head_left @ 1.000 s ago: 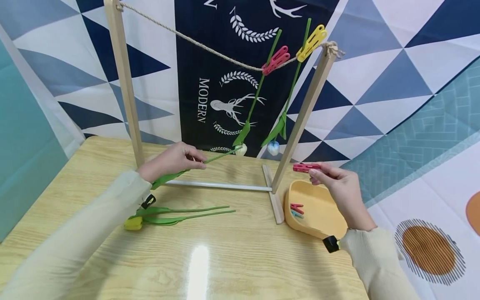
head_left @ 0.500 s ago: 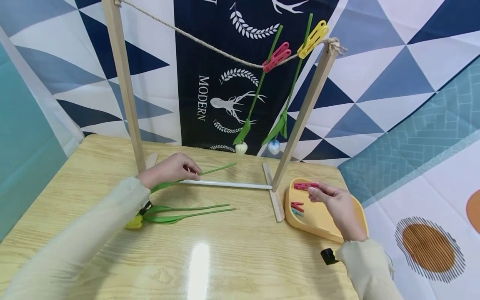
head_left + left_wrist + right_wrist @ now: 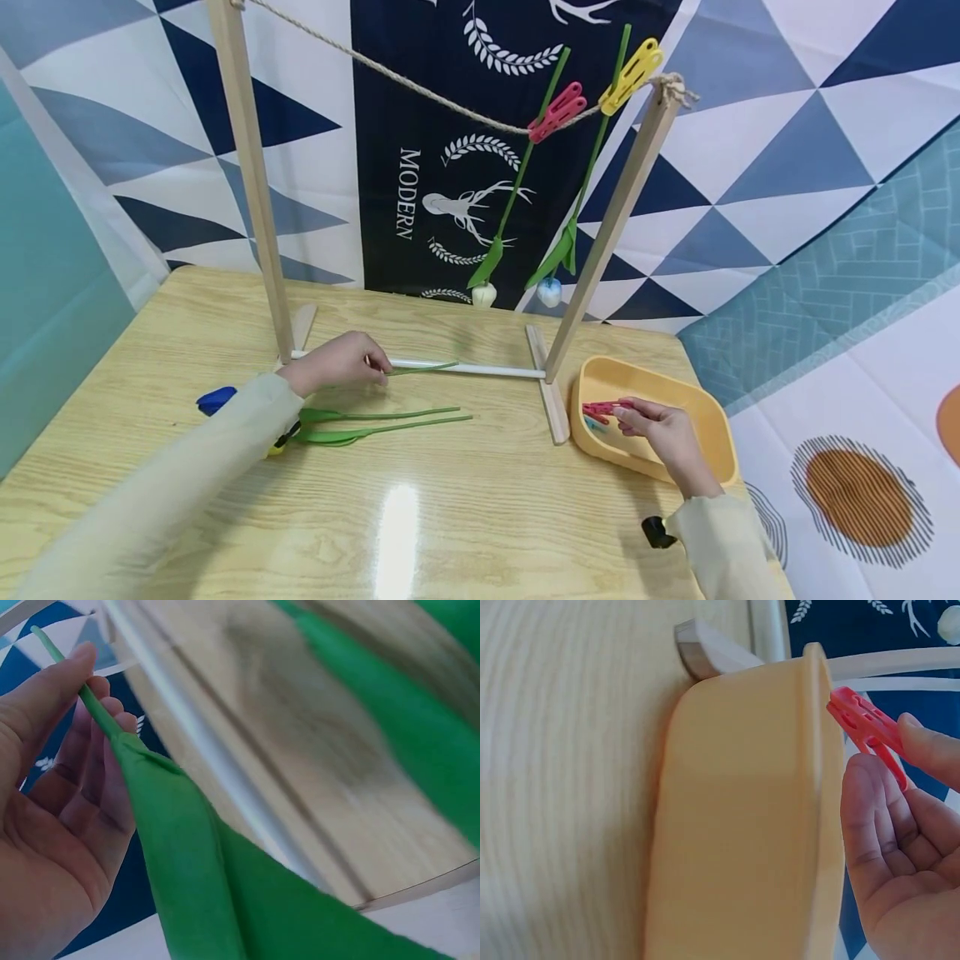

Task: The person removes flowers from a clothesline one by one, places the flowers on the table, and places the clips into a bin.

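My left hand [image 3: 341,362] pinches the green stem [image 3: 96,707] of an artificial tulip between thumb and fingers, low over the white crossbar. Its broad leaf [image 3: 187,847] hangs below the hand in the left wrist view. A blue flower head [image 3: 216,400] shows beyond the left sleeve, which hides any link to that stem. Over the yellow basin [image 3: 712,404], my right hand [image 3: 660,429] pinches a red clothespin [image 3: 866,724] between thumb and fingers. Beneath it a blue clothespin [image 3: 595,423] lies in the basin; the red one there is mostly covered.
A wooden frame [image 3: 251,167] carries a rope [image 3: 420,90]. From it hang a white tulip [image 3: 483,294] and a blue-white tulip [image 3: 549,292], clipped by a red clothespin [image 3: 557,112] and a yellow clothespin [image 3: 632,77]. More green stems [image 3: 405,425] lie on the table.
My left hand has come down and nearer with the stem, and the blue flower head has come into sight. My right hand has lowered the red clothespin into the basin's space.
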A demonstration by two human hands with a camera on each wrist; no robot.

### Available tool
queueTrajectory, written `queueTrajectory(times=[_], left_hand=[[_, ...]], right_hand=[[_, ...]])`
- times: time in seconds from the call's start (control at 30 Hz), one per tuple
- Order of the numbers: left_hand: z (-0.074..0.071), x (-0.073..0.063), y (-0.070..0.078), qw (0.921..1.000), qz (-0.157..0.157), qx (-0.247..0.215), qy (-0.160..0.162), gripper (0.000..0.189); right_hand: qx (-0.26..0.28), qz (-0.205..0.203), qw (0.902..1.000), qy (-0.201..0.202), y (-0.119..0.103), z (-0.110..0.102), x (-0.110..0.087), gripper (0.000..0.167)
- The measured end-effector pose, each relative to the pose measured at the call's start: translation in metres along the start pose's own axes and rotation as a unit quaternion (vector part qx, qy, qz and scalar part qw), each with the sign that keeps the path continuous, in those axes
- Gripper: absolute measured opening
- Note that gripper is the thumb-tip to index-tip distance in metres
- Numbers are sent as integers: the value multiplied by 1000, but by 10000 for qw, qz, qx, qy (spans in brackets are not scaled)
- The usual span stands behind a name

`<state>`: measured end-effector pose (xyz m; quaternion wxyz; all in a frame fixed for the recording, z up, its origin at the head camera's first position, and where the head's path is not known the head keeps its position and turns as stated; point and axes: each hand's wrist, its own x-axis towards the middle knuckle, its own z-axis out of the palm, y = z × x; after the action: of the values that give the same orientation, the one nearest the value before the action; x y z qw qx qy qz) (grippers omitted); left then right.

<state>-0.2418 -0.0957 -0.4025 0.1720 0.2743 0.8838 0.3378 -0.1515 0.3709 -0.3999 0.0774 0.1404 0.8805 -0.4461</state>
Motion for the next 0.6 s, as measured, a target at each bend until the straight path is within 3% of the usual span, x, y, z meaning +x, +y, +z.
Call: queueTrajectory(times=[0.2,0.4,0.6], left_hand=[[10,-2,-8,9998,-40,160,-88,13],[18,-1,-13,9996,-241,34,-125,11],[26,1,-17,9996,-174,-129,-159,10]], right_hand=[[77,75,9999,-112,10,2,1,55],[253,64,9994,-219,20,5,4,56],[216,85,9995,-205,23,10,6,58]])
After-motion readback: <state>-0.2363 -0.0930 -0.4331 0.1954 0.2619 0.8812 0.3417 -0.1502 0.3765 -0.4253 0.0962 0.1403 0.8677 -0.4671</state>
